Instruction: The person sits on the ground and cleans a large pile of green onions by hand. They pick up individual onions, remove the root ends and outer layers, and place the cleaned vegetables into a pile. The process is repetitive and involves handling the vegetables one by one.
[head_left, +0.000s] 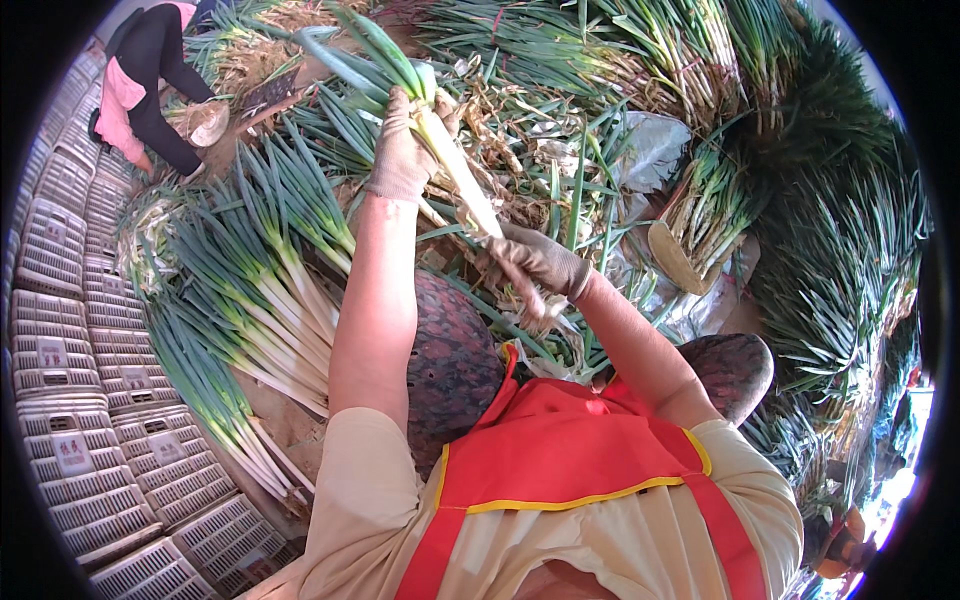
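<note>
A thick green onion stalk (466, 178) slants from upper left to lower right in front of me, its green leaves at the top. Gloved, my left hand (405, 146) is closed around it just below where the leaves fork. My right hand (541, 259), also in a glove, grips its lower end, where roots hang down. Cleaned green onions with white stems (289, 315) lie in rows to the left of my knee. Peeled dry leaves and scraps (517, 142) form a heap beyond and beneath my hands.
Stacked plastic crates (56, 360) line the left side. Bundled untrimmed onions (675, 60) lie at the back, with more along the right (832, 300). A curved tan object (679, 259) is beside plastic sheeting. A co-worker (146, 90) bends down at the upper left.
</note>
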